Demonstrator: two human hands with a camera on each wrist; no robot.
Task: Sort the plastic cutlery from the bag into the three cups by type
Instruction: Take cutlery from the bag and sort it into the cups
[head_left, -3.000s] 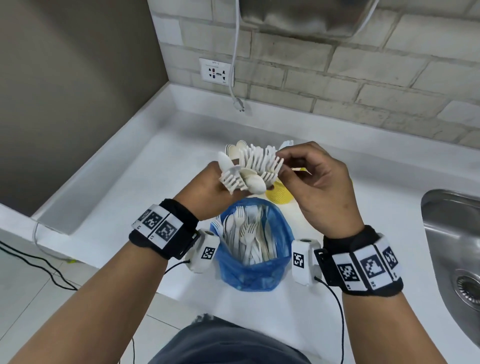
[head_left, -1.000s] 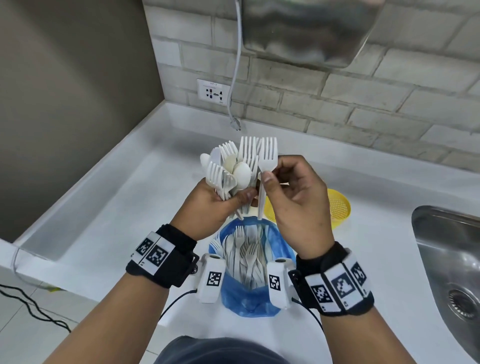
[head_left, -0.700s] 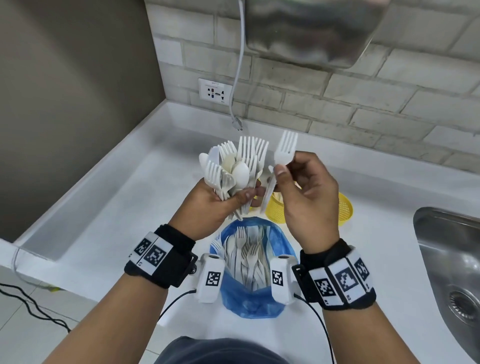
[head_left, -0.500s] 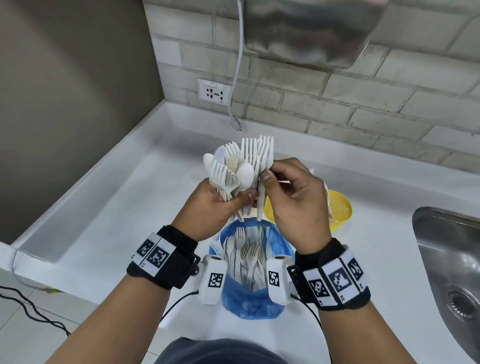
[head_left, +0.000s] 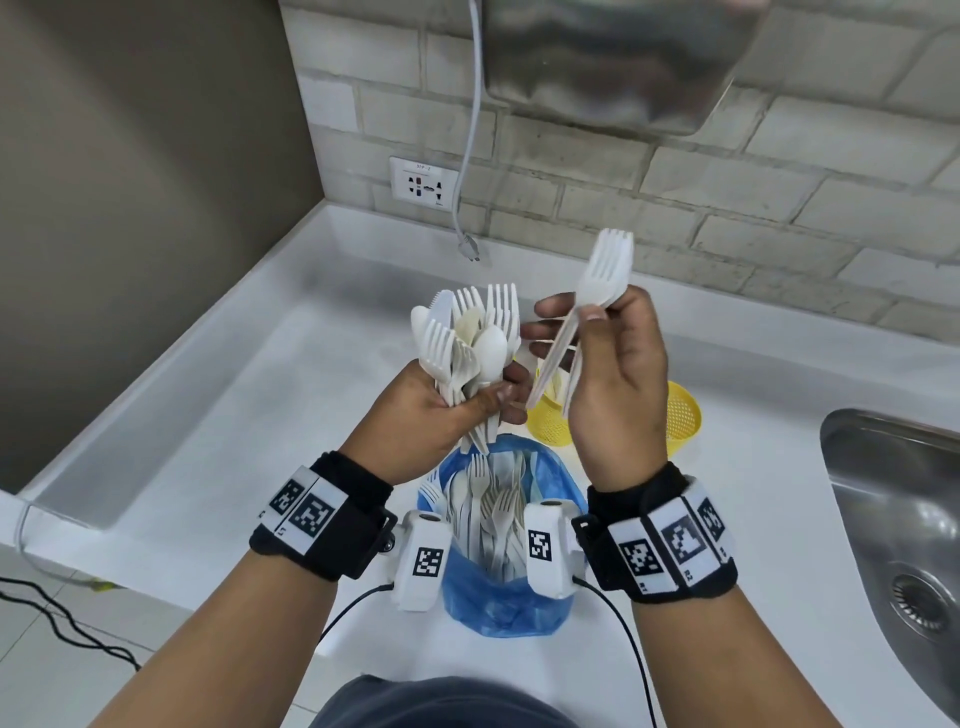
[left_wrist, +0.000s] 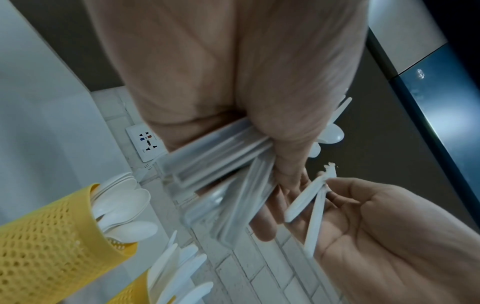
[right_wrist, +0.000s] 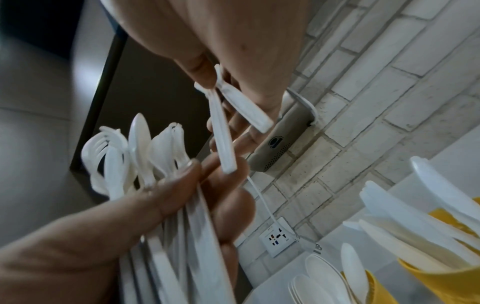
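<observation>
My left hand (head_left: 496, 402) grips a bunch of white plastic forks and spoons (head_left: 470, 338) by the handles, heads up, above the blue bag (head_left: 501, 603). The bag stands open on the counter with more cutlery (head_left: 493, 504) inside. My right hand (head_left: 571, 312) pinches two white forks (head_left: 605, 275) between thumb and fingers, raised to the right of the bunch and apart from it. Yellow perforated cups (head_left: 681, 415) stand behind the hands, partly hidden. In the left wrist view one cup (left_wrist: 52, 236) holds spoons and another (left_wrist: 130, 292) holds knives.
A steel sink (head_left: 904, 545) is set in the white counter (head_left: 249, 426) at the right. A wall socket (head_left: 423, 182), a dangling plug (head_left: 470, 252) and a steel appliance (head_left: 613, 62) are on the brick wall. Cables (head_left: 62, 618) lie on the floor at the left.
My right hand has drawn another fork out of the bunch and lifted up and to the right, holding two forks. The left hand keeps its grip on the bunch.
</observation>
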